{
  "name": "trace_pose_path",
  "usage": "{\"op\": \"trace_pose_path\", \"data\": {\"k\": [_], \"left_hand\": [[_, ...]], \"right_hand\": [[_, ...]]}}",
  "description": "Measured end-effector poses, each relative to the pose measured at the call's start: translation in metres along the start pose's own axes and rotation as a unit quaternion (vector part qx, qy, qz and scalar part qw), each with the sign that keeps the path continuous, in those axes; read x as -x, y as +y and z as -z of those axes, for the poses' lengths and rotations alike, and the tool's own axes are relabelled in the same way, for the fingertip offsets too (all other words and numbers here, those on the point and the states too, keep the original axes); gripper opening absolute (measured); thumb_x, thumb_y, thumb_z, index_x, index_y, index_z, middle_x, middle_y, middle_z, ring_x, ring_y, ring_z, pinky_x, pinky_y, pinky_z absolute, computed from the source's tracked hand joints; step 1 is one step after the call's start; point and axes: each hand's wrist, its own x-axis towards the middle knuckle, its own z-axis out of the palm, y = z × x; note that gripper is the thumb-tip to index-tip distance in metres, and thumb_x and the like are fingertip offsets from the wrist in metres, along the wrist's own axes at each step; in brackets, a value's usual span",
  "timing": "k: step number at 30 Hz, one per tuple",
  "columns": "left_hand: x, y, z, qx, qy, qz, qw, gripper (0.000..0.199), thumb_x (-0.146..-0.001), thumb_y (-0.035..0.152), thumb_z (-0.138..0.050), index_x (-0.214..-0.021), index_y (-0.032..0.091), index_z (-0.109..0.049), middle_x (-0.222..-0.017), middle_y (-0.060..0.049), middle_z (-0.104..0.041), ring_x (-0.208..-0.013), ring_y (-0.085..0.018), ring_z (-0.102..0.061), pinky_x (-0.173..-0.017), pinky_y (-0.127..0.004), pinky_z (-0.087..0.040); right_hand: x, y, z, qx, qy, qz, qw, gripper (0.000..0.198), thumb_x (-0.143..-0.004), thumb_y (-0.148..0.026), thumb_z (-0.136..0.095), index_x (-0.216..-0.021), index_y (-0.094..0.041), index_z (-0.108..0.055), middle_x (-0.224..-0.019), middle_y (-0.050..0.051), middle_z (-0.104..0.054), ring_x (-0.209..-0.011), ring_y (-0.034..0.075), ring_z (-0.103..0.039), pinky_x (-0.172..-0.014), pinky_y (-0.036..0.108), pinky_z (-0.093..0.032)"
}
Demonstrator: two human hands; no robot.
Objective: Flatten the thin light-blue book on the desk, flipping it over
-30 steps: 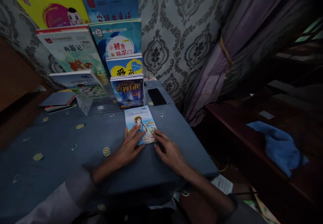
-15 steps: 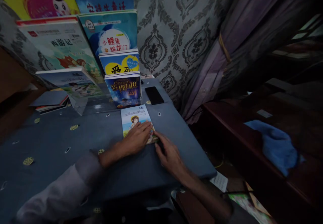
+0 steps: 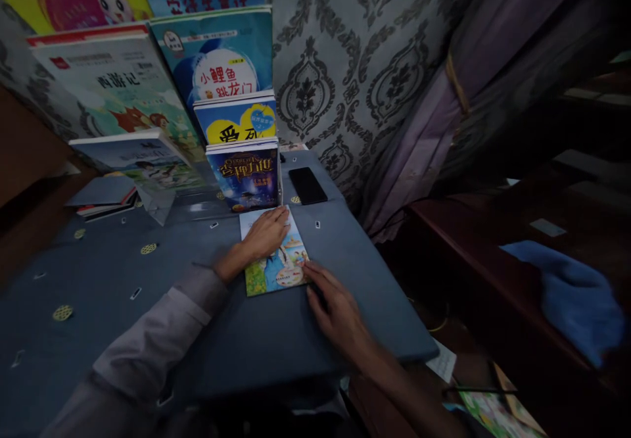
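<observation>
A thin paperback book (image 3: 276,273) with a colourful illustrated cover lies flat on the cloth-covered table. My left hand (image 3: 267,233) rests palm down across its upper part, fingers stretched out, hiding most of the title. At the book's lower right corner is my right hand (image 3: 335,303); its fingertips touch the edge, and the thumb is apart from the fingers with a dark gap between. Just beyond the book, a dark blue book (image 3: 246,176) stands upright at the front of a tiered display.
Behind it rise more children's books, including a teal one (image 3: 221,53) and a pale green one (image 3: 118,89). A black phone (image 3: 308,185) lies to the right. Stacked booklets (image 3: 103,194) sit at left. Past the table's right edge, a blue cloth (image 3: 572,287) drapes over dark red furniture.
My left hand has slid up the cover from its lower middle to its top, uncovering the lower picture. My right hand stays by the lower right corner. The view has shifted slightly.
</observation>
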Motion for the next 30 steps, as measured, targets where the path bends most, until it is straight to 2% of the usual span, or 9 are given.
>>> {"op": "trace_pose_path", "data": {"k": [4,7,12,15,19,23,26,30], "left_hand": [[0.037,-0.030,0.012,0.024,0.014,0.032,0.999,0.048,-0.101,0.031,-0.041,-0.144,0.011,-0.052,-0.152,-0.015,-0.052,-0.142,-0.025,-0.049,-0.121,-0.042,-0.037],[0.059,-0.049,0.018,0.049,0.012,0.077,0.996,0.052,-0.102,0.033,-0.039,-0.145,0.008,-0.050,-0.154,-0.017,-0.049,-0.145,-0.025,-0.045,-0.123,-0.042,-0.034],[0.079,-0.055,0.022,0.090,0.019,0.074,0.993,0.055,-0.103,0.038,-0.037,-0.148,0.009,-0.048,-0.157,-0.016,-0.046,-0.149,-0.024,-0.039,-0.125,-0.045,-0.029],[0.100,-0.042,0.026,0.105,0.001,0.030,0.994,0.053,-0.105,0.039,-0.034,-0.149,0.014,-0.048,-0.158,-0.012,-0.046,-0.149,-0.023,-0.040,-0.125,-0.046,-0.030],[0.148,-0.008,0.039,0.109,-0.027,-0.055,0.992,0.048,-0.108,0.033,-0.031,-0.153,0.018,-0.042,-0.158,-0.010,-0.045,-0.149,-0.019,-0.039,-0.125,-0.044,-0.032],[0.184,0.022,0.050,0.075,-0.041,-0.106,0.991,0.048,-0.108,0.028,-0.033,-0.155,0.020,-0.037,-0.158,-0.009,-0.046,-0.149,-0.018,-0.040,-0.124,-0.045,-0.034],[0.184,0.034,0.051,0.049,-0.055,-0.113,0.991,0.046,-0.108,0.028,-0.033,-0.153,0.017,-0.038,-0.157,-0.011,-0.047,-0.148,-0.019,-0.041,-0.125,-0.045,-0.032],[0.152,0.055,0.040,0.050,-0.095,-0.119,0.987,0.047,-0.108,0.031,-0.036,-0.152,0.017,-0.039,-0.160,-0.011,-0.042,-0.151,-0.021,-0.036,-0.126,-0.046,-0.028]], "right_hand": [[-0.002,0.001,0.003,0.003,-0.013,0.005,1.000,0.044,-0.096,-0.019,-0.048,-0.138,-0.023,-0.061,-0.139,0.012,-0.065,-0.129,0.026,-0.063,-0.109,0.048,-0.054],[-0.005,-0.001,0.006,0.006,-0.029,0.001,1.000,0.043,-0.096,-0.020,-0.048,-0.136,-0.021,-0.063,-0.138,0.013,-0.066,-0.128,0.027,-0.063,-0.109,0.049,-0.054],[-0.007,-0.008,0.009,0.010,-0.048,-0.018,0.999,0.043,-0.096,-0.021,-0.048,-0.136,-0.020,-0.062,-0.140,0.013,-0.064,-0.131,0.028,-0.061,-0.112,0.052,-0.050],[-0.008,-0.011,0.010,0.013,-0.056,-0.031,0.998,0.043,-0.096,-0.021,-0.049,-0.137,-0.022,-0.063,-0.142,0.011,-0.063,-0.132,0.027,-0.060,-0.114,0.052,-0.048],[-0.009,-0.012,0.009,0.014,-0.055,-0.034,0.998,0.041,-0.096,-0.021,-0.048,-0.133,-0.018,-0.065,-0.140,0.013,-0.064,-0.131,0.027,-0.061,-0.114,0.051,-0.048],[-0.010,-0.013,0.009,0.010,-0.059,-0.036,0.998,0.040,-0.096,-0.022,-0.048,-0.131,-0.019,-0.066,-0.139,0.014,-0.065,-0.130,0.028,-0.061,-0.113,0.051,-0.048],[-0.012,-0.016,0.011,0.003,-0.060,-0.041,0.997,0.039,-0.098,-0.024,-0.046,-0.130,-0.019,-0.066,-0.137,0.014,-0.066,-0.129,0.027,-0.062,-0.113,0.050,-0.049],[-0.013,-0.020,0.013,-0.013,-0.050,-0.043,0.998,0.041,-0.101,-0.030,-0.041,-0.134,-0.019,-0.063,-0.136,0.013,-0.067,-0.129,0.026,-0.061,-0.113,0.049,-0.048]]}}
